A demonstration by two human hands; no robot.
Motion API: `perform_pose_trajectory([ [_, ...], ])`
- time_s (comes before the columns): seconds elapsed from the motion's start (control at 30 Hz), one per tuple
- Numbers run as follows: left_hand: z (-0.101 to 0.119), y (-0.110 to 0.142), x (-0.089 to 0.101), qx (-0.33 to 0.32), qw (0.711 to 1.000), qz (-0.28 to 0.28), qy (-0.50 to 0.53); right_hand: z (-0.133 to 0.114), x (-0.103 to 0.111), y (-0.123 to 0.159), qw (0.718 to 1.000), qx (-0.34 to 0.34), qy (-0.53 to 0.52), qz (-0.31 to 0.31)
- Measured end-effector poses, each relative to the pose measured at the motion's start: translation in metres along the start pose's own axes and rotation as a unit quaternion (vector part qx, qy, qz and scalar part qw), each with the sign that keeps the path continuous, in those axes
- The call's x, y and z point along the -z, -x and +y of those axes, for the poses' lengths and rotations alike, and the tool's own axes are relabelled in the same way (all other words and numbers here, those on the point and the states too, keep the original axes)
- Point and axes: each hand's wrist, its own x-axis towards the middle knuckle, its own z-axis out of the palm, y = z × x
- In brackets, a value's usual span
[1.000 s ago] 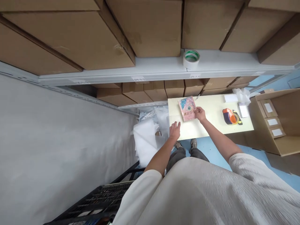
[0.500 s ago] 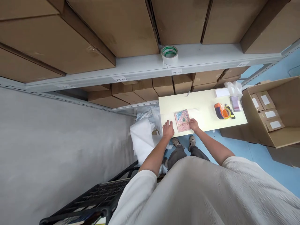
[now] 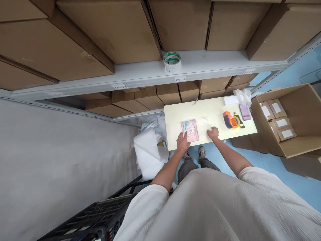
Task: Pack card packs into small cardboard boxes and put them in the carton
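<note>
A pink paperback book with a blue-and-eye cover lies flat on the cream tabletop, near its front edge. My left hand grips the book's lower left corner, fingers over the cover. My right hand rests on the table to the right of the book, apart from it, holding nothing. Farther right stand an orange tape dispenser, a small blurred purple item and a white card.
A crumpled clear plastic bag lies at the table's far right corner. An open cardboard box stands to the right. Stacked cartons fill the shelves ahead, with a tape roll on a shelf. White foam sheets lie left of the table.
The book has slid left along the table with my left hand on it. My right hand has let go of the book and moved right. The view has shifted slightly.
</note>
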Motion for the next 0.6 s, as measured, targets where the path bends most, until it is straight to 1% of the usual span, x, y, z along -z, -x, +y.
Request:
perform_pose_trajectory([
  [0.13,0.000,-0.002,-0.002,-0.001,1.000,0.003,-0.002,0.000,-0.003,-0.007,1.000,-0.018,-0.016,0.010],
  [0.27,0.001,-0.004,-0.004,-0.006,1.000,0.002,-0.002,-0.002,-0.004,-0.012,0.999,-0.029,-0.040,0.006],
  [0.43,0.003,-0.004,-0.004,-0.007,1.000,0.000,0.000,-0.004,0.002,-0.012,0.990,-0.028,-0.138,-0.012],
  [0.5,0.004,-0.003,-0.003,-0.007,1.000,-0.001,0.004,-0.010,0.004,-0.007,0.989,0.004,-0.147,-0.025],
  [0.6,0.003,-0.002,-0.001,-0.009,1.000,0.002,0.013,-0.025,0.002,0.006,0.986,0.103,-0.116,-0.056],
])
